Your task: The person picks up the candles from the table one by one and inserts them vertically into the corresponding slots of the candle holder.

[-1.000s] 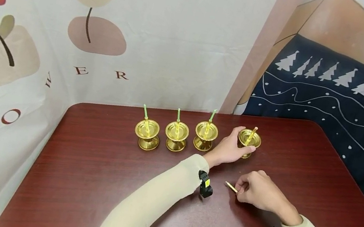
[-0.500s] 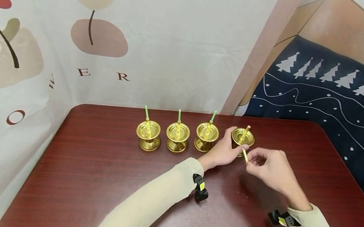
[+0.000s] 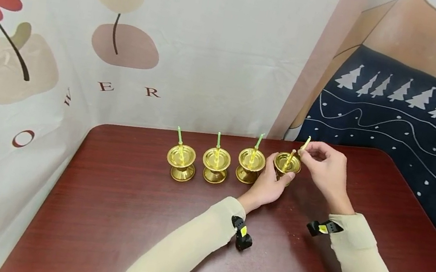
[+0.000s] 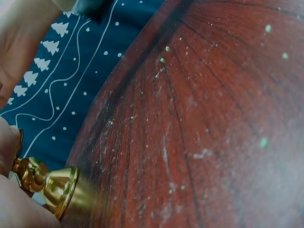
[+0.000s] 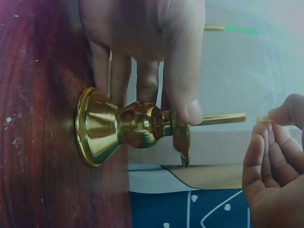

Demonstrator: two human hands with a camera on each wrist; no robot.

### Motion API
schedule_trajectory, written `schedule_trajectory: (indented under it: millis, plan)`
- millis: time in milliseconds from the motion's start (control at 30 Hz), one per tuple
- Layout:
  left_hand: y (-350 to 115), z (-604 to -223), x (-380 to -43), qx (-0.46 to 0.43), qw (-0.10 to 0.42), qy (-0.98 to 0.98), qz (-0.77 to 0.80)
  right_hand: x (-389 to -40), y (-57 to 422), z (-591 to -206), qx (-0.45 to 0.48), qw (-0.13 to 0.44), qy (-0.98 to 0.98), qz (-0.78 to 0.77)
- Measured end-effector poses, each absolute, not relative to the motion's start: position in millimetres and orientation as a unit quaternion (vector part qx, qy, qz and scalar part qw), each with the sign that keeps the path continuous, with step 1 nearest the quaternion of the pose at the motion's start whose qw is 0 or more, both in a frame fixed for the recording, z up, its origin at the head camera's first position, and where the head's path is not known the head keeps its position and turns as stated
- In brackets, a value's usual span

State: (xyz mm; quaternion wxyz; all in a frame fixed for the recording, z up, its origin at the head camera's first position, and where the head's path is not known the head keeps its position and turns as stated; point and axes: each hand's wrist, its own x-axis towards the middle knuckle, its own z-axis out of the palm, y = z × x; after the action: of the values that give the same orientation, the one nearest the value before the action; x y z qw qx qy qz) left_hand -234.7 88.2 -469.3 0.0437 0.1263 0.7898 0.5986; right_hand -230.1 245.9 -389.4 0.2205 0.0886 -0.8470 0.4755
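In the head view my left hand (image 3: 269, 183) grips a brass-coloured candle holder (image 3: 281, 160) at the right end of a row, with the thumb at its dish rim. The holder's foot (image 5: 97, 133) appears on or just above the table in the right wrist view. Its upright centre tube (image 5: 225, 118) bears no candle. With thumb and fingertips my right hand (image 3: 326, 171) pinches a short pale-yellow candle (image 3: 306, 143), held tilted just above and to the right of the tube. In the right wrist view a gap separates the candle's visible end (image 5: 264, 118) from the tube's tip.
To the left stand three matching holders, the left one (image 3: 182, 173), the middle one (image 3: 214, 175) and the right one (image 3: 247, 174), each with a thin green candle. Small crumbs (image 4: 167, 49) dot the dark red table (image 3: 122, 216). A printed cloth (image 3: 222, 59) hangs behind.
My right hand has lifted the yellow candle from low over the table up beside the holder's tube, and the candle now points upward. The held holder has shifted left, nearer the row.
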Motion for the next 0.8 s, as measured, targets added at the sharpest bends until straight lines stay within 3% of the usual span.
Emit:
schedule_trajectory:
  millis: [367,800]
  plan:
    - [90.3,-464.3,-229.4,0.102,0.043,0.795,0.596,-245.7,237.6,-400.1,0.119,0.183,-0.824,0.523]
    - [94.3,-476.3,-237.3,0.096,0.039,0.785,0.611,-247.1,232.9,-401.1,0.125,0.191,-0.831,0.507]
